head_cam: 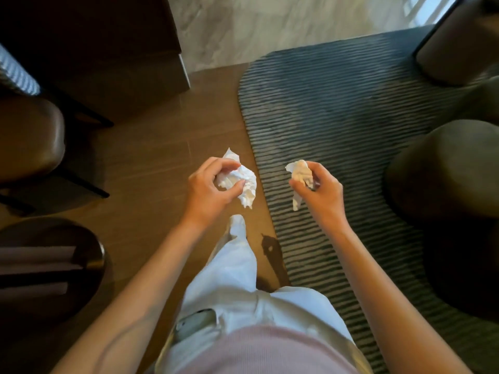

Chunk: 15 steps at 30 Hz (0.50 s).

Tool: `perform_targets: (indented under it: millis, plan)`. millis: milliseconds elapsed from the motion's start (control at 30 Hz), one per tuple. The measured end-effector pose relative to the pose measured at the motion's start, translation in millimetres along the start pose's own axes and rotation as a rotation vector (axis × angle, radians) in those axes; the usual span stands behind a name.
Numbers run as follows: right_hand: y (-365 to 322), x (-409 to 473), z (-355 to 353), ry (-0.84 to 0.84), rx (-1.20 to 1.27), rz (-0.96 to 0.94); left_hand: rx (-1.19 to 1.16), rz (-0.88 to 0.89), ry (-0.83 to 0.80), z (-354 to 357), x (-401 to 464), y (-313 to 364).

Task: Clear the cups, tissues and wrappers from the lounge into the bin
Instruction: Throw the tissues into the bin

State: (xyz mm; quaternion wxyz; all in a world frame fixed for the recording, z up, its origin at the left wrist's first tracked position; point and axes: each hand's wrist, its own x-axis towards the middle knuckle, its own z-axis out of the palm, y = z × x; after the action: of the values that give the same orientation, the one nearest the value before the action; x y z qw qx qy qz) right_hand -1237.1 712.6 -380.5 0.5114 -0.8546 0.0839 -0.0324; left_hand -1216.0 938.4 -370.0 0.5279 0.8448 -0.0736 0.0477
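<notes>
I look down at the floor from standing height. My left hand (213, 187) is closed around a large crumpled white tissue (247, 184), held over the wooden floor. My right hand (321, 190) grips a smaller crumpled tissue (301, 175), cream-tinted, with a tail hanging down, above the edge of the striped rug. Both hands are at about waist level in front of me, roughly a hand's width apart. No cup, wrapper or bin is in view.
A grey striped rug (337, 109) covers the floor on the right. Dark round poufs (445, 168) stand at the right edge. A brown chair (29, 139) and a round side table (54, 265) are at the left, a dark cabinet (108, 49) behind.
</notes>
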Motion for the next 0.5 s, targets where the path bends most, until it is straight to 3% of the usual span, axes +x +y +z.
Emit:
perform_targets:
  millis: [267, 400, 500]
  plan:
    - [-25.4, 179.9, 12.2, 0.115, -0.011, 0.053, -0.053, 0.03, -0.185, 11.0, 199.0, -17.8]
    - [-10.3, 259.5, 7.3, 0.151, -0.002, 0.14, -0.018, 0.104, -0.218, 35.2, 292.6, -22.5]
    - [7.6, 328.6, -2.2, 0.184, 0.016, 0.171, 0.0, 0.058, -0.248, 65.3, 369.7, -29.2]
